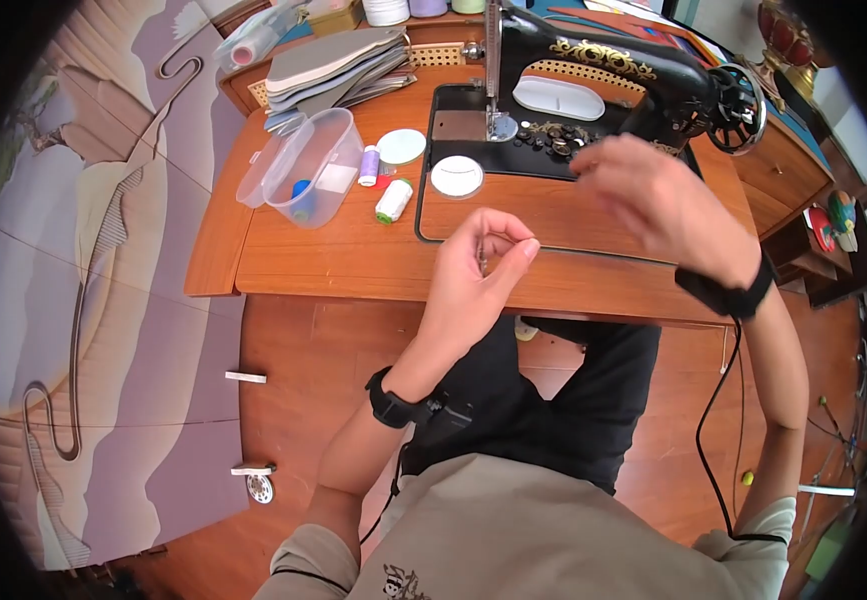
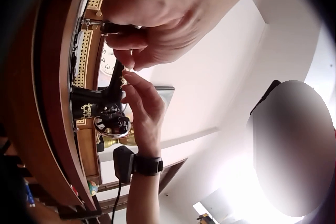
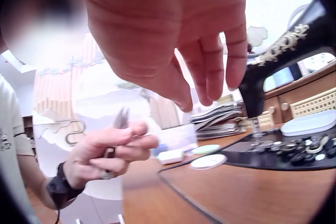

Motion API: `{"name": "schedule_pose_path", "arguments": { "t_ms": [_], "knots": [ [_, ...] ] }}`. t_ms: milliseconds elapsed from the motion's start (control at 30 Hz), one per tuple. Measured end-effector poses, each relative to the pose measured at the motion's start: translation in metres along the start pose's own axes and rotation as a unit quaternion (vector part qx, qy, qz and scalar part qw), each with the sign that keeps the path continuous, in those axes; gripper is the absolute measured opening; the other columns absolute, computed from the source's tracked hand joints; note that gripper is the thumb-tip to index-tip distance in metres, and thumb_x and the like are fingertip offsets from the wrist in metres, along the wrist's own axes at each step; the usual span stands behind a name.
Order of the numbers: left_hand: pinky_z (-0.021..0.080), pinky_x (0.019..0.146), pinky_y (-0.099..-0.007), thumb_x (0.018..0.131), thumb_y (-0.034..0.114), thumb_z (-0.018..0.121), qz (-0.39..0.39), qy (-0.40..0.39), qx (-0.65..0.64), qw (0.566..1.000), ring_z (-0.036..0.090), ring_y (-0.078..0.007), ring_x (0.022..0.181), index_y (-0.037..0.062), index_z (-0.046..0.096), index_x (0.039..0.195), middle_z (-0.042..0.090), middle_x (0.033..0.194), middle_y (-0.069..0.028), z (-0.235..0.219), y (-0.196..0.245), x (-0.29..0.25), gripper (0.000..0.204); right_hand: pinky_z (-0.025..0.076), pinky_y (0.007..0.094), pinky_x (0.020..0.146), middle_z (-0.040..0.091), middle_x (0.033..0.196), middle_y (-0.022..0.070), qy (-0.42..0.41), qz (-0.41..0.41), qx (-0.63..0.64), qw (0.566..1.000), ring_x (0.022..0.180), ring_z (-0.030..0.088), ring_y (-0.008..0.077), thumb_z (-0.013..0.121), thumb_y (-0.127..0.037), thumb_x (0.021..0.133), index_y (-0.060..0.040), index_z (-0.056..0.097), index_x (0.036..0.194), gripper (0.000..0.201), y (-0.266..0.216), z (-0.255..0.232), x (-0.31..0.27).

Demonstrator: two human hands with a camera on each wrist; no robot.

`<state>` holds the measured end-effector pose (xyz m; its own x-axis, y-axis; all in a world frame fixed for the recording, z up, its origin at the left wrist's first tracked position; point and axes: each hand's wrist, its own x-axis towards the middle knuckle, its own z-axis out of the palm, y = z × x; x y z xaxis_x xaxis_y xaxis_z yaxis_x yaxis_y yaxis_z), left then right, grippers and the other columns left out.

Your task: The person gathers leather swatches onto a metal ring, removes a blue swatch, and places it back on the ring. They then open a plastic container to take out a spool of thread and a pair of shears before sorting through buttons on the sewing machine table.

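Note:
My left hand [image 1: 473,272] is raised over the table's front edge, thumb and index fingertips together. In the right wrist view its curled fingers grip a small pointed metal tool [image 3: 122,119], snips-like in shape; most of it is hidden in the palm. To the right, my blurred right hand [image 1: 653,195] hovers in front of the sewing machine [image 1: 603,60], near a scatter of dark and white buttons [image 1: 558,145]. Its fingers [image 3: 212,69] hang loosely bent, with nothing seen between them. A round white disc [image 1: 456,176] lies beyond the left hand.
Left on the table are a clear plastic box [image 1: 338,150] with a blue spool [image 1: 302,198] inside, a purple spool [image 1: 369,166], a white spool [image 1: 393,202] and another pale disc [image 1: 401,147]. Folded fabrics [image 1: 338,70] lie behind. A white oval dish [image 1: 558,98] sits under the machine's arm.

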<state>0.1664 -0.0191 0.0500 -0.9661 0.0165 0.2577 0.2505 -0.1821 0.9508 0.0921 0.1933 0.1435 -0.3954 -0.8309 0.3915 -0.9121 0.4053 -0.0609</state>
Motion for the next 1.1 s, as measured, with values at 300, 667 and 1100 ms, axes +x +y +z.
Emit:
{"name": "schedule_pose_path", "arguments": {
  "t_ms": [300,667,1100],
  "knots": [
    [0.043,0.063,-0.0216,0.09,0.01,0.063,0.068,-0.043,0.261,0.962,0.048,-0.0051,0.071,0.0009,0.055,0.104,0.055,0.088,-0.0014,0.024,-0.033,0.061,0.019,0.048,0.0383,0.077,0.063,0.097,0.0137,0.015,0.115,0.115,0.987,0.089,0.061,0.0316,0.057,0.004,0.084,0.0008,0.062,0.096,0.014,0.1,0.05,0.005],
    [0.045,0.095,-0.0278,0.086,-0.016,0.046,-0.012,-0.049,0.226,0.973,0.053,-0.0177,0.112,0.0023,0.029,0.141,0.046,0.125,-0.0138,0.028,-0.06,0.06,0.06,0.045,0.0398,0.096,0.061,0.119,0.0146,0.111,0.115,0.176,0.971,0.114,0.055,0.0355,0.058,-0.002,0.086,-0.0025,0.062,0.102,0.016,0.137,0.086,-0.005],
    [0.047,0.097,-0.0286,0.085,-0.013,0.055,0.109,0.024,0.13,0.985,0.051,-0.0229,0.125,0.0004,0.038,0.138,0.047,0.13,-0.012,-0.021,0.017,0.049,0.057,0.039,0.0429,0.104,0.045,0.143,0.0123,0.043,0.219,0.115,0.968,0.13,0.043,0.0345,0.055,-0.01,0.093,-0.0066,0.057,0.113,0.021,0.127,0.082,-0.021]
  ]
}}
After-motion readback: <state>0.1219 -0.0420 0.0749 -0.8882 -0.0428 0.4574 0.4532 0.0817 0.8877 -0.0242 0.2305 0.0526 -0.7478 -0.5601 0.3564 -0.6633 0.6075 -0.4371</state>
